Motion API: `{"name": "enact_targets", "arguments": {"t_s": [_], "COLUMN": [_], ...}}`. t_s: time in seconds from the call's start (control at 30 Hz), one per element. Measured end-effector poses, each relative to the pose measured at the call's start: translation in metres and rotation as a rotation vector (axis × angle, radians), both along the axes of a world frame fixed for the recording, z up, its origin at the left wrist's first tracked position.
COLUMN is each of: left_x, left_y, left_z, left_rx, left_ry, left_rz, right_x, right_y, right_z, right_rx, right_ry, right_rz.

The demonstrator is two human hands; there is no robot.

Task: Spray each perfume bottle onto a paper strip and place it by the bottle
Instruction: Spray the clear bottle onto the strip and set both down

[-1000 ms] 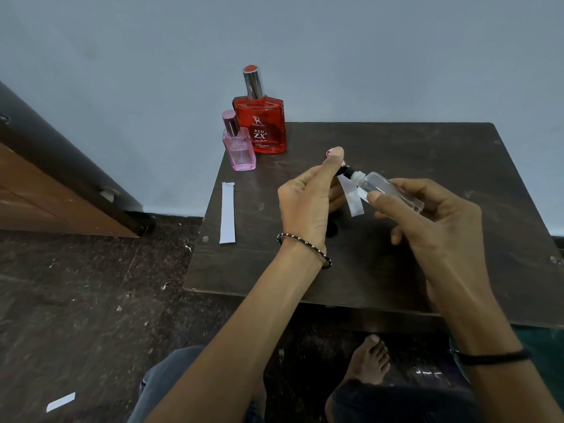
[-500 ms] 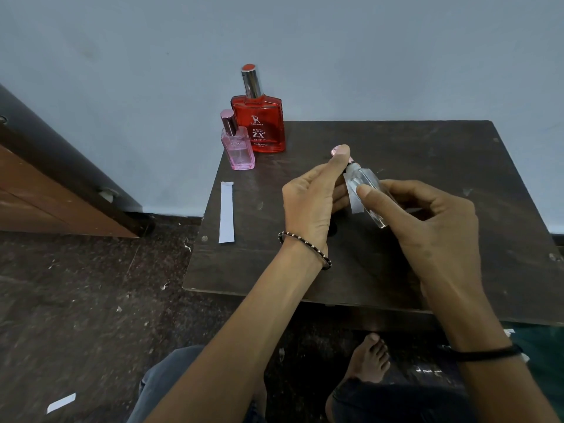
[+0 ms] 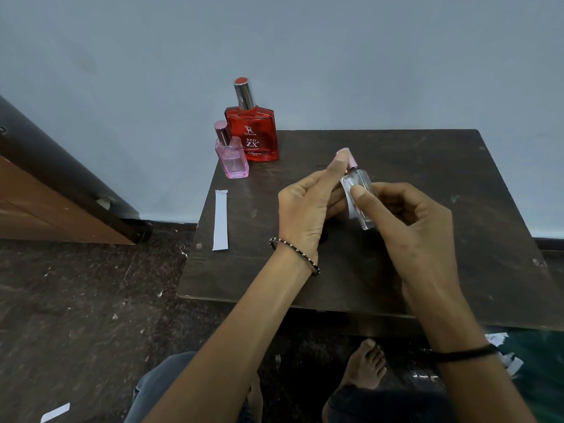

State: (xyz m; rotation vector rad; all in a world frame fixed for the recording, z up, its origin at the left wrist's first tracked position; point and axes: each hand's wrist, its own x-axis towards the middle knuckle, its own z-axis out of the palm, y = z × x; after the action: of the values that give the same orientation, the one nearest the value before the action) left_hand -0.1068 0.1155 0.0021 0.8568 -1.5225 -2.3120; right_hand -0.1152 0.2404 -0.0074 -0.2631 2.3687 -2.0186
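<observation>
Right hand [image 3: 406,218] grips the clear bottle [image 3: 361,193]; left hand [image 3: 305,203] pinches cap [image 3: 352,160] and strip [image 3: 348,196] beside it. Better to keep the nozzle close, facing the paper.

A small table [image 3: 427,270] stands against the wall [image 3: 274,41], with the person seated in front of it. At the table's far left corner stand two perfume bottles: the larger bottle [image 3: 253,132] behind, the smaller bottle [image 3: 232,157] just in front and to its left, touching or nearly so. Nearer along the left edge lies a paper strip [image 3: 220,219], lengthwise front to back. Above the table's middle, the left hand [image 3: 305,206] and right hand [image 3: 406,221] meet around a third bottle [image 3: 361,193], with another paper strip [image 3: 348,196] between them. A wooden door [image 3: 45,193] stands to the left, and a bare foot [image 3: 366,364] rests on the floor [image 3: 76,300] below the table's near edge.
</observation>
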Motion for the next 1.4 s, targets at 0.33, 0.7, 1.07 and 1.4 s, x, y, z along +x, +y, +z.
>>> {"name": "enact_targets", "arguments": {"t_s": [0.33, 0.7, 1.07, 1.4], "left_x": [-0.002, -0.044, -0.067, -0.063], "left_y": [-0.015, -0.044, -0.062, -0.068], "left_z": [-0.009, -0.019, -0.031, -0.029], "left_rx": [-0.061, -0.594, -1.129, -1.225], "left_ry": [0.036, -0.052, -0.015, -0.044], "left_rz": [-0.060, -0.132, -0.231, -0.327], "right_x": [-0.012, -0.020, -0.020, -0.020], "right_y": [0.005, 0.008, 0.004, 0.001], "right_z": [0.001, -0.001, -0.002, -0.001], "right_rx": [-0.186, -0.209, -0.155, -0.118], "right_ry": [-0.090, -0.107, -0.109, -0.089], "right_rz": [-0.095, -0.176, -0.177, -0.179]}}
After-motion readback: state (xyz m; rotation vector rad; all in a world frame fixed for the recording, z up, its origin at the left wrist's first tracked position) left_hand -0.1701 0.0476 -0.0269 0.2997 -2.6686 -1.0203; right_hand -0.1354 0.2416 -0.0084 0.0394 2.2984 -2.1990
